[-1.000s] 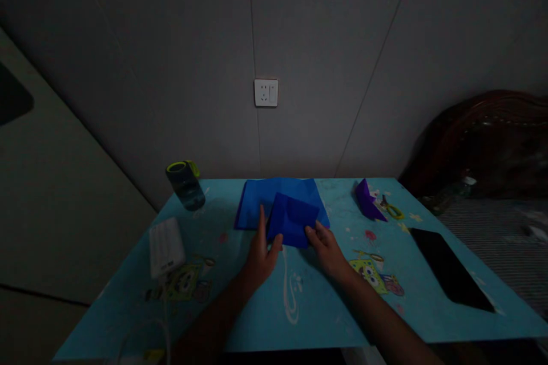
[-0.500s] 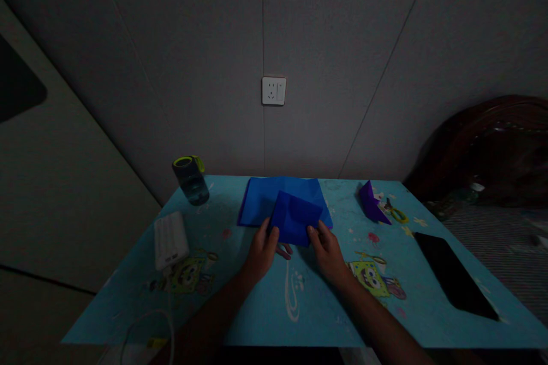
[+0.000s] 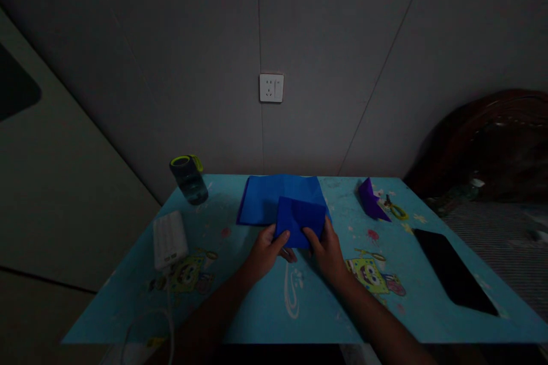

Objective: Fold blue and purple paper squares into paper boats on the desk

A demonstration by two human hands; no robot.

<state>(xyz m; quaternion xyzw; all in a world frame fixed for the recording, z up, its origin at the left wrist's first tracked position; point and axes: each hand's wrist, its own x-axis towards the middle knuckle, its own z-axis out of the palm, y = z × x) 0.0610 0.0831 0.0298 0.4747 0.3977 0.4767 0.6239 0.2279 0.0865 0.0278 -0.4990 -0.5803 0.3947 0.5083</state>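
Note:
A folded sheet of blue paper [image 3: 300, 218] is held up over the middle of the table, tilted toward me. My left hand [image 3: 266, 252] pinches its lower left corner, thumb on the front face. At the lower right, my right hand [image 3: 326, 251] grips it with the thumb pressed on the front and fingers behind. Behind it lies a stack of larger blue paper sheets [image 3: 261, 199], partly covered by the held piece. Further right stands a purple folded-paper shape [image 3: 370, 202], next to scissors [image 3: 398, 211] with yellow-green handles.
A dark water bottle [image 3: 189, 181] stands at the back left of the cartoon-printed blue table [image 3: 240, 313]. Nearer me is a white power bank [image 3: 170, 239] with a cable [image 3: 169, 302] hanging over the front edge. A black tablet-like slab [image 3: 454, 271] lies right. The wall holds a socket [image 3: 271, 88].
The folded blue paper has turned to sit straighter and shifted slightly right. My right thumb has moved inward across its front, and both hands keep their hold.

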